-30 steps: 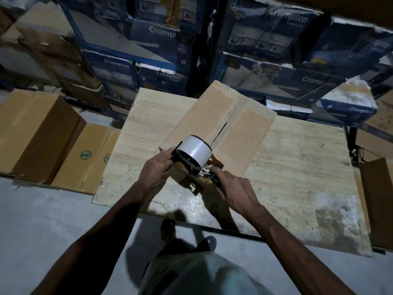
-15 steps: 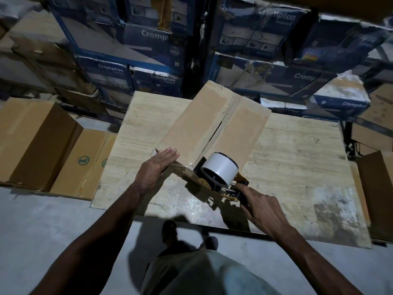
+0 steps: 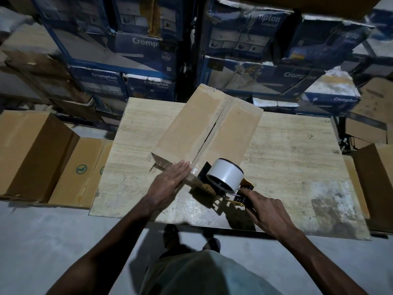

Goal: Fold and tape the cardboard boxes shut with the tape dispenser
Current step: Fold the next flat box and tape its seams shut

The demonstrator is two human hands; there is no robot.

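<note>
Head view: the left hand [image 3: 169,183] lies flat, fingers straight, pressing the cardboard box [image 3: 209,133] at its near edge on the counter [image 3: 297,158]. The right hand [image 3: 264,209] grips the tape dispenser [image 3: 223,180] handle just beside that edge.

Left hand [image 3: 168,184] flat (fingers straight) — right hand [image 3: 265,211] grips tape dispenser [image 3: 224,177].

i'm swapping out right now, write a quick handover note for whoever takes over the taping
Left hand: flat, fingers straight, pressing the tape down at the near end of the box.
Right hand: grips the handle of the tape dispenser, at the box's near edge.
The box lies on the table, folded shut.
Done: shiny tape runs across the near end.
Left: cut the tape. The middle seam shows a dark gap, so check it and tape it if bare.
</note>
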